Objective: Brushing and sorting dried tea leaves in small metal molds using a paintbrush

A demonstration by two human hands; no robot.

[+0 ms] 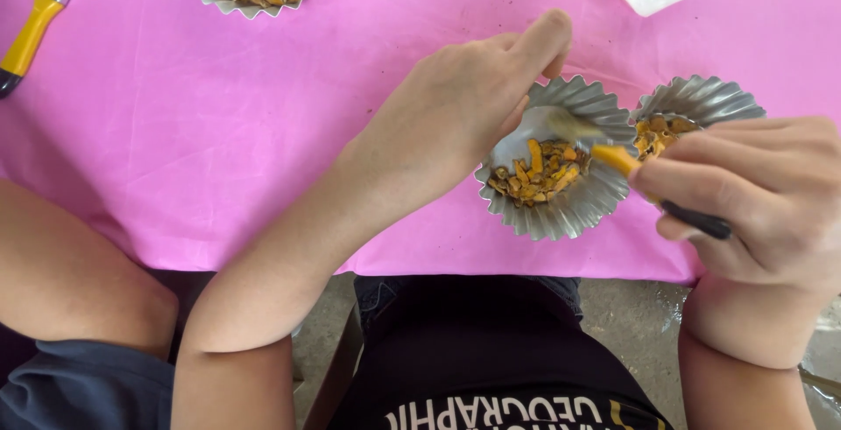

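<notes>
Fluted foil cup (pixel 561 207) of yellow pieces sits steadied in my left grip (pixel 464 97); my right grip (pixel 762 189) clasps a yellow-handled brush (pixel 622 161), bristles inside that cup.

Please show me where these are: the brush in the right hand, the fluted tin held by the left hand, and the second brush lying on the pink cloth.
brush (pixel 613 158), head view, on its yellow handle.
fluted tin (pixel 569 211), head view, on its near wall.
second brush (pixel 31 31), head view, on its yellow handle.

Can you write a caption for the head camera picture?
Left hand steadies a fluted foil cup of orange pieces while right hand brushes inside it.
</notes>
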